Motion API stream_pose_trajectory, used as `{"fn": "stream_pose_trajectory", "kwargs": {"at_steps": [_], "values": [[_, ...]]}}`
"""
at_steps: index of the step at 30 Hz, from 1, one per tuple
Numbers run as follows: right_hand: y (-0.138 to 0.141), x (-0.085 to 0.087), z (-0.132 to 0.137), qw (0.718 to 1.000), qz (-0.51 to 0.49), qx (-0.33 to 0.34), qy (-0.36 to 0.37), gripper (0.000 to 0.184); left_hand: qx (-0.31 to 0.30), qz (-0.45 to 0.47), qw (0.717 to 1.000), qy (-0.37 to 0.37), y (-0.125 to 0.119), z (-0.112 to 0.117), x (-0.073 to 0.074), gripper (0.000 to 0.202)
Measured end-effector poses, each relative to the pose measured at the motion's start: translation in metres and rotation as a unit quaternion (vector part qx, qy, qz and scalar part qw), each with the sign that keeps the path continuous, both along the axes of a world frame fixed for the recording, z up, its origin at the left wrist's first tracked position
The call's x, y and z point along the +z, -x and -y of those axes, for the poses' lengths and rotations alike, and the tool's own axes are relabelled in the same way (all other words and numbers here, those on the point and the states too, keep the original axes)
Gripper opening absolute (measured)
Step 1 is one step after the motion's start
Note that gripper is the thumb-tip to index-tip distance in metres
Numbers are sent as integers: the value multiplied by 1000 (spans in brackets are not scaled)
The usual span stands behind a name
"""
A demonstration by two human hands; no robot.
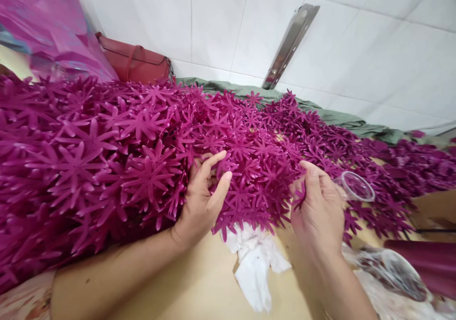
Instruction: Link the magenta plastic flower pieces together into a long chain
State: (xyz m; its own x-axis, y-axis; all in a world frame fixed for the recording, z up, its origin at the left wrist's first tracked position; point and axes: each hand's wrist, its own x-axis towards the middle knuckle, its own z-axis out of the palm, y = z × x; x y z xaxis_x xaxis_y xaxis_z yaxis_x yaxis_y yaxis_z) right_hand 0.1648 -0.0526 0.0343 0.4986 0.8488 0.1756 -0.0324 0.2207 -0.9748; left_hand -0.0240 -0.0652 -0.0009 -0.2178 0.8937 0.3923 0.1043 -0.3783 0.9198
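I have a pale yellow tabletop (201, 282) in view, heaped with magenta star-shaped petal pieces (153, 180), spreading thinner toward the right. I also see crumpled white tissue (254, 275) lying at the heap's near edge.

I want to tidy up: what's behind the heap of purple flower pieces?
Behind the purple flower pieces are pink plastic, a red bag, a green cloth and the tiled wall. They cover the bag's bottom and the cloth's near edge; anything there is hidden.
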Motion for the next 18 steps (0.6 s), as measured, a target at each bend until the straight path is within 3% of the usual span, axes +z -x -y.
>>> {"fn": "stream_pose_trajectory", "kwargs": {"at_steps": [4, 11, 18], "values": [[8, 1, 6, 997, -19, 67, 14, 35, -6, -74, 997, -36, 1, 6, 4, 40], [26, -10, 23, 978, 168, 123, -17, 24, -208, 9, 978, 15, -5, 9, 1, 47], [29, -10, 26, 969, 177, 172, 8, 25, -142, 7, 989, 37, -6, 4, 1, 36]]}}
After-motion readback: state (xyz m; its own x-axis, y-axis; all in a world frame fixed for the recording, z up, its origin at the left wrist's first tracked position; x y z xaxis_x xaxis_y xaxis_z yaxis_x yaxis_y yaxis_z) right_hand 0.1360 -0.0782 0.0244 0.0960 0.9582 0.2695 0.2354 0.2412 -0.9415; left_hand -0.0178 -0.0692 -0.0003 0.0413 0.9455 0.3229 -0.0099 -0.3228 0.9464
